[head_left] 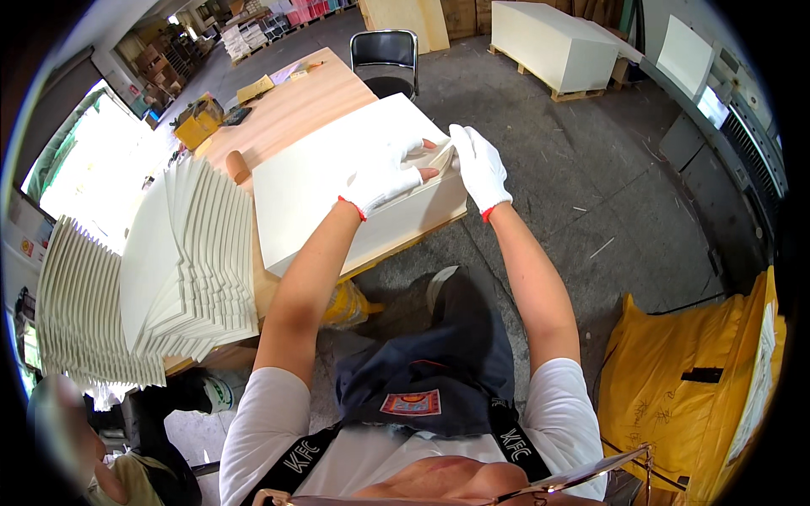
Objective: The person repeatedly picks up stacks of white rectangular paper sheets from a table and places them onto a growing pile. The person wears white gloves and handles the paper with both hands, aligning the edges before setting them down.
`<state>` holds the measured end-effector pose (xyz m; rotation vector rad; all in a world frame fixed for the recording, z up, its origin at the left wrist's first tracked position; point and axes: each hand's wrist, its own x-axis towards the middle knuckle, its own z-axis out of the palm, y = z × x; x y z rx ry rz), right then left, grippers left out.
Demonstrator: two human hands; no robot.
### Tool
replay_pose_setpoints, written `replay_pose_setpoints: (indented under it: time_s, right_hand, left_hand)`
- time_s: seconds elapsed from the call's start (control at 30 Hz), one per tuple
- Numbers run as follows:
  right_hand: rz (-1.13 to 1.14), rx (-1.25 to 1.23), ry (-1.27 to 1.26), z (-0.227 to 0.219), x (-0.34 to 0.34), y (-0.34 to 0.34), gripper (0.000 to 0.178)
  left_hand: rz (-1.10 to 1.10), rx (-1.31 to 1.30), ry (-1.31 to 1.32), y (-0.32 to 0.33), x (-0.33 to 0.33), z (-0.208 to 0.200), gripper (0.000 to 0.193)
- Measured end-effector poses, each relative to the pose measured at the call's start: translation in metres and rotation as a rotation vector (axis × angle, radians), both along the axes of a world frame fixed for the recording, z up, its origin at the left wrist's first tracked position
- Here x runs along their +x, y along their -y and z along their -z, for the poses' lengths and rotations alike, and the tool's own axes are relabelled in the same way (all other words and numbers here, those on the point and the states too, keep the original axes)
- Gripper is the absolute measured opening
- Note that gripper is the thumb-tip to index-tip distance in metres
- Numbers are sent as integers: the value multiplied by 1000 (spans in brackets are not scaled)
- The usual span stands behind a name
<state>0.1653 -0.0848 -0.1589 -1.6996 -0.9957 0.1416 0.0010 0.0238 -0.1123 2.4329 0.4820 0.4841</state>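
Note:
A tall stack of white paper sheets (337,160) lies on the wooden table before me. My left hand (384,179), in a white glove with red cuff and bare fingertips, rests on top of the stack near its right end. Its thumb and a finger are spread apart beside the sheets' raised corner (442,158). My right hand (479,169), gloved the same way, is at that corner with its fingers pressed together against the sheet edges. Its thumb is hidden. How many sheets are lifted I cannot tell.
Fanned piles of white sheets (202,261) stand at the left. Behind the stack, the table (291,114) bears a yellow box (199,122) and a brown cylinder (238,167). A black chair (385,61) stands beyond. Yellow-wrapped goods (675,396) are at right; another person sits lower left.

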Motion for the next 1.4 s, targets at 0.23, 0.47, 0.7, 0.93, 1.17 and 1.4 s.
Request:
replay_pose_setpoints:
  time_s: [0.23,0.47,0.7,0.93,1.17,1.4]
  right_hand:
    - [9,20,-22,0,-3,1,57]
    - [55,25,100,2,-6,0,55]
    - [54,6,44,4,-5,1,54]
    - [62,18,40,3,-6,2,53]
    - [116,31,100,9,-5,-1,53]
    - [58,17,37,0,-10,3,53]
  left_hand:
    - [-1,-66,15,-3,0,0,39]
    - [-21,87,-71,0,-1,-1,33]
    - [-69,117,-88,4,0,1,37]
    - [-51,-26,-100,13,-1,-14,33]
    - [-59,156,-144,15,1,-10,27]
    - [-13,114,-36,8,-1,-1,25]
